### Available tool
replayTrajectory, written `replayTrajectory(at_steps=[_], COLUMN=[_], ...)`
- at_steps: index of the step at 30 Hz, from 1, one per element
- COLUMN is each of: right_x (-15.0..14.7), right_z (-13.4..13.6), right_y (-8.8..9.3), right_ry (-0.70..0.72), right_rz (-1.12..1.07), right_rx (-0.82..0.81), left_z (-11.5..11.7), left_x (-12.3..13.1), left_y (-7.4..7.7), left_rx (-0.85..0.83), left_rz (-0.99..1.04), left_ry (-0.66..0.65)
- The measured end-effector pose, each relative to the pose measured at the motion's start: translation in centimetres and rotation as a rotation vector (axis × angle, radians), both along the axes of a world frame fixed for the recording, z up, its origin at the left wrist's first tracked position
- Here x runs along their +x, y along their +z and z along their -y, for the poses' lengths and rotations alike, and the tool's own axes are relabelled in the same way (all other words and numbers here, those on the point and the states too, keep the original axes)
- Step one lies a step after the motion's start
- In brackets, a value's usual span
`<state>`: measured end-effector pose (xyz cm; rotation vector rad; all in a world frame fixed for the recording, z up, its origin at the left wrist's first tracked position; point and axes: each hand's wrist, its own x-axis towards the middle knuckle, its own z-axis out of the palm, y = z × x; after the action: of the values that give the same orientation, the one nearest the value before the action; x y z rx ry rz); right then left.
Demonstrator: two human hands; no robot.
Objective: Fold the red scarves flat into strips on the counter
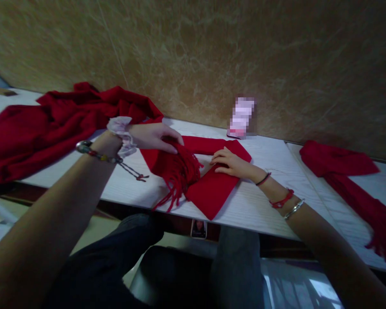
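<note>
A red fringed scarf [215, 189] lies in a folded loop on the white wood-grain table in front of me. My left hand [159, 136] is closed on its left part, just above the fringe, with the thumb and fingers bent over the cloth. The loose tassels spread below that hand toward the table's front edge. Resting on the right side of the loop, my right hand [230, 164] has its fingers stretched out flat over the strip. A patch of bare table shows inside the loop, between the two hands.
A large heap of red cloth [61, 118] covers the table's left side. Another folded red scarf [339, 161] with fringe lies at the right. A phone [242, 116] leans against the brown marbled wall. The white table [273, 197] ends close to my legs.
</note>
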<state>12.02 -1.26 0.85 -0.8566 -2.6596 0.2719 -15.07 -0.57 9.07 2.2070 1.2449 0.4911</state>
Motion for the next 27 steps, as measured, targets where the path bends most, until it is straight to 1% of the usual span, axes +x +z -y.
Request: replayTrajectory(at_steps=[1, 2, 3, 5, 7, 9, 11, 13, 16, 19, 22, 23, 24, 27], right_x=[0.1, 0.1, 0.3, 0.5, 0.8, 1.0, 1.1, 1.0, 0.8, 0.4, 0.0, -0.2, -0.3, -0.9], right_z=[0.0, -0.1, -0.1, -0.2, -0.2, -0.2, -0.2, -0.1, -0.2, -0.4, -0.7, -0.8, -0.9, -1.0], right_y=[0.1, 0.2, 0.3, 0.5, 0.7, 0.8, 0.8, 0.8, 0.8, 0.5, 0.1, 0.0, -0.1, -0.3], right_ry=[0.017, 0.025, 0.027, 0.024, 0.026, 0.021, -0.002, -0.025, -0.081, -0.132, -0.168, -0.191, -0.219, -0.285], right_rz=[-0.002, -0.012, -0.036, -0.121, -0.21, -0.258, -0.283, -0.317, -0.389, -0.463, -0.517, -0.517, -0.508, -0.477], right_rx=[-0.033, -0.063, -0.088, -0.125, -0.16, -0.194, -0.209, -0.196, -0.143, -0.062, 0.005, 0.016, 0.024, 0.037], left_z=[-0.3, -0.7, -1.0, -1.7, -2.2, -2.5, -2.6, -2.7, -2.9, -2.9, -3.0, -3.0, -3.0, -2.5], left_x=[0.3, 0.6, 1.0, 1.7, 2.5, 3.4, 4.4, 5.4, 6.8, 8.0, 8.8, 8.9, 8.8, 8.0], left_y=[0.5, 0.8, 0.7, -0.3, -2.0, -3.6, -4.6, -5.2, -5.7, -6.3, -6.8, -6.7, -6.4, -5.0], left_rx=[-0.139, -0.159, -0.171, -0.192, -0.21, -0.237, -0.266, -0.271, -0.174, -0.077, -0.079, -0.07, -0.047, 0.123], left_rz=[-0.028, 0.001, 0.02, 0.065, 0.15, 0.274, 0.372, 0.391, 0.319, 0.222, 0.138, 0.136, 0.138, 0.099], left_ry=[-0.126, -0.155, -0.173, -0.188, -0.156, -0.069, 0.03, 0.086, 0.104, 0.074, 0.008, 0.01, 0.036, 0.23])
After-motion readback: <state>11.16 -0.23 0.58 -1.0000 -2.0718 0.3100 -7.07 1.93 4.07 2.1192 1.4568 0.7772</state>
